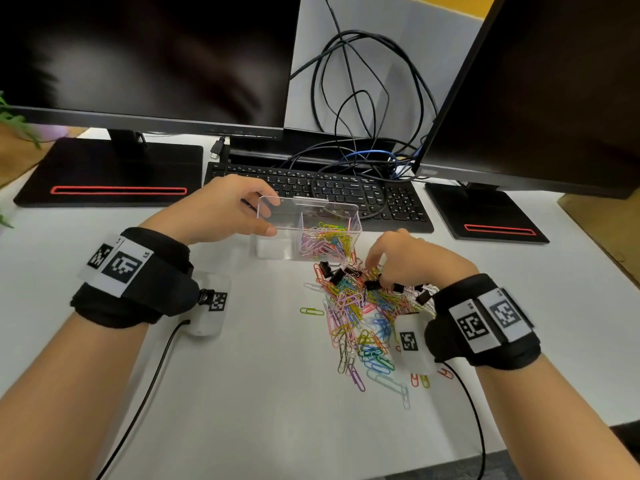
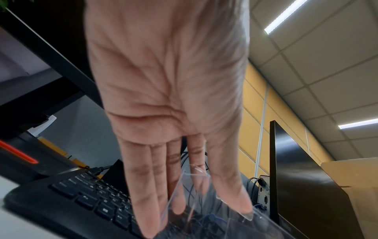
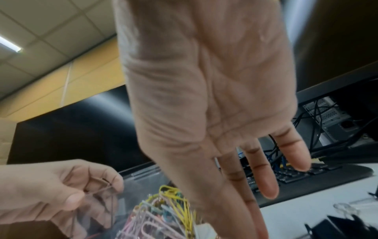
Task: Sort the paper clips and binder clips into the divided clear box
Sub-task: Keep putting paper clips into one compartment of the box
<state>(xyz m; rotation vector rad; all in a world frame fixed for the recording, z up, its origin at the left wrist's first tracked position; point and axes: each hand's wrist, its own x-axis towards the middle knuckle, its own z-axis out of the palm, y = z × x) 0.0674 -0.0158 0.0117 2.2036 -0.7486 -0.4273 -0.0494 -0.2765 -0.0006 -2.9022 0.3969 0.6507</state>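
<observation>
The divided clear box stands on the white desk in front of the keyboard. Its right compartment holds coloured paper clips; the left one looks bare. My left hand grips the box's left end, thumb on the near wall, fingers over the far rim. The left wrist view shows the box wall between thumb and fingers. A mixed pile of paper clips with black binder clips lies just right of the box. My right hand reaches down into that pile with fingers extended, nothing visibly held.
A black keyboard lies right behind the box, with tangled cables over it. Two monitors on stands flank the desk. One green clip lies apart, left of the pile. Wrist-camera cords trail toward the front edge.
</observation>
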